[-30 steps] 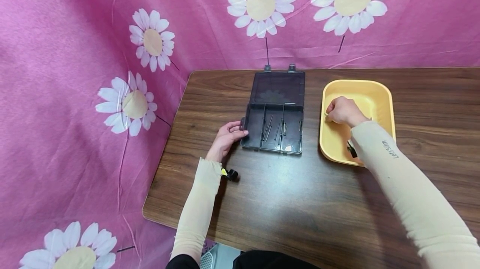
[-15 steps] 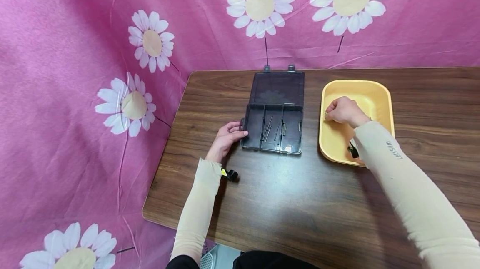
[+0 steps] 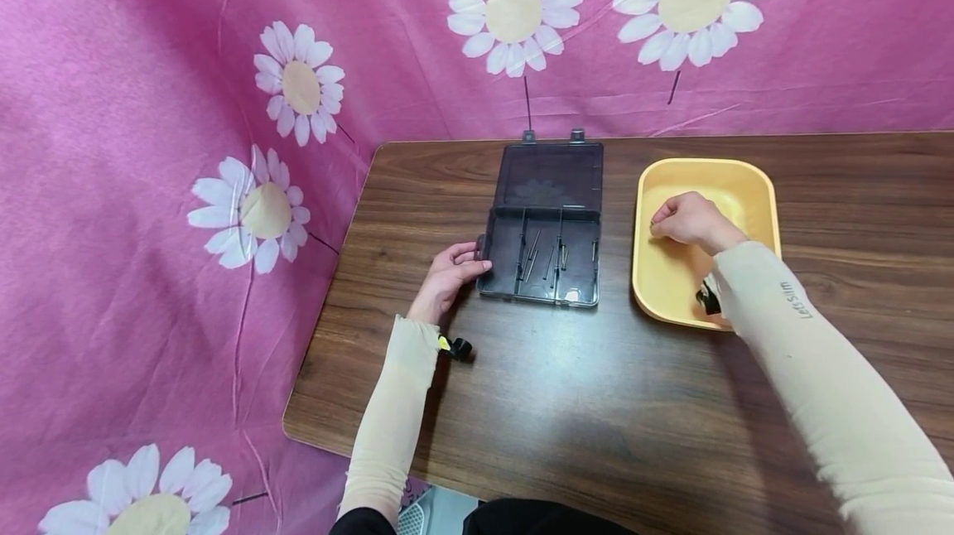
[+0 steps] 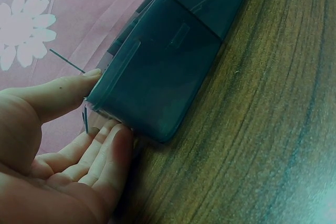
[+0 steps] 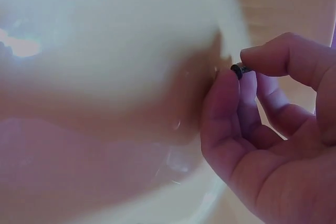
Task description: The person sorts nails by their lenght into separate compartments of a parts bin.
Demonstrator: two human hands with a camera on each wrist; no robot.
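Observation:
A dark see-through compartment box [image 3: 503, 253] lies with its lid [image 3: 551, 176] folded back. Several thin metal screws [image 3: 530, 267] lie in its middle and right compartments. My left hand [image 3: 445, 277] grips the box's left side, thumb at the rim and fingers against the outer wall, as the left wrist view shows. Inside the yellow tub [image 3: 663, 299], my right hand [image 3: 693, 220] pinches a small screw [image 5: 239, 70] between thumb and fingers. Its dark round head shows in the right wrist view; most of the shank is hidden.
The wooden table [image 3: 551, 419] carries the box and, to its right, the tub. A pink flowered cloth [image 3: 417, 38] hangs along the back and left edges. Wrist cameras sit on both wrists.
My right hand has shifted slightly right, away from the tub's left wall, with the screw between its fingertips. The left hand keeps its hold on the box.

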